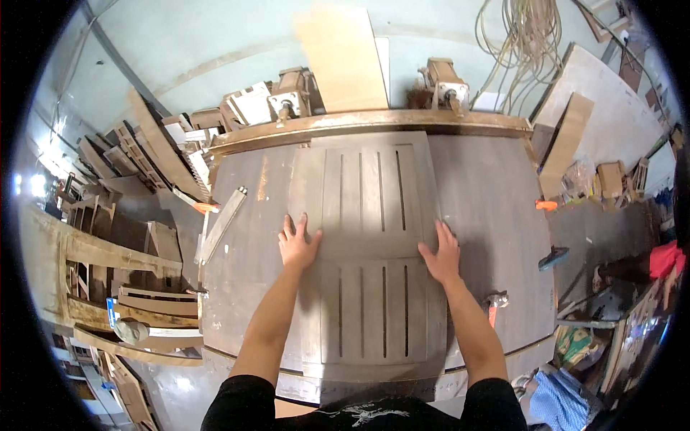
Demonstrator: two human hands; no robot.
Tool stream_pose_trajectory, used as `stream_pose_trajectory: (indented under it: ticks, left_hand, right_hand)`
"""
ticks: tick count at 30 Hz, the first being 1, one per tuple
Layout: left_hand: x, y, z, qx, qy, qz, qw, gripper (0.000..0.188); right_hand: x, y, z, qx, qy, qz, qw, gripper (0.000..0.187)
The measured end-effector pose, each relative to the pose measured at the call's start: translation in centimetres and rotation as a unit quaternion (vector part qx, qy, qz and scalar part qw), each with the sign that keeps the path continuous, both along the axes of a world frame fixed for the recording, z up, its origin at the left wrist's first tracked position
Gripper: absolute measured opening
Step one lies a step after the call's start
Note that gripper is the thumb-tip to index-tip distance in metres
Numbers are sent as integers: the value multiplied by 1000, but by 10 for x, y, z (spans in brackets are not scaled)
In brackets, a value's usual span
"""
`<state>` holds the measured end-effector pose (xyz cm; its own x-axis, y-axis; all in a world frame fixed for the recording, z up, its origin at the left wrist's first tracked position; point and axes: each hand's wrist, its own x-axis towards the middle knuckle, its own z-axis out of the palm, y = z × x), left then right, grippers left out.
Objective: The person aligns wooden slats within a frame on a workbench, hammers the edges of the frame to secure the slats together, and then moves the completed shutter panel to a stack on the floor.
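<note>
A greyish wooden cabinet door panel (pixel 368 247) lies flat on the workbench in front of me. It has two framed sections, one above the other, each with several narrow upright slots. My left hand (pixel 297 246) is open beside the panel's left edge, fingers spread and pointing away from me. At the opposite edge, my right hand (pixel 443 257) is open too, its fingertips on the rim and the thumb over the panel. Right of my right forearm lies a hammer (pixel 496 302) with a metal head and an orange-red handle.
The workbench (pixel 489 194) ends at a metal beam (pixel 374 122), behind which two cylinders (pixel 290 97) stand. A pale wood strip (pixel 224 224) lies at the left bench edge near an orange-handled tool (pixel 206 207). Stacked boards crowd the left; blue cloth (pixel 559 402) is lower right.
</note>
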<state>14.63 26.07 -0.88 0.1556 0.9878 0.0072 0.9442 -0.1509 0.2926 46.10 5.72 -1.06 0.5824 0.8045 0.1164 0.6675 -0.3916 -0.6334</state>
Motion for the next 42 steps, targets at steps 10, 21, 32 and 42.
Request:
stream_pose_trajectory:
  ticks: [10,21,32,42]
  left_hand:
    - [-146,-232,-21,-37,-123,-91,988,60]
    - [-147,-290,20,-186,-253,-55,948,69]
    - [-114,-341,86,-362,-212,-257,871,72]
    - [-269,-304,259,-348,-564,5,749,64]
  right_hand:
    - [-111,-221,-17,-119,-62,-68,989,92]
    - [-54,-240,31,48,356,-102,928,50]
    - [-183,-293,306,248,430,197,845,94]
    - [-303,-222,94,16,183,262,948,72]
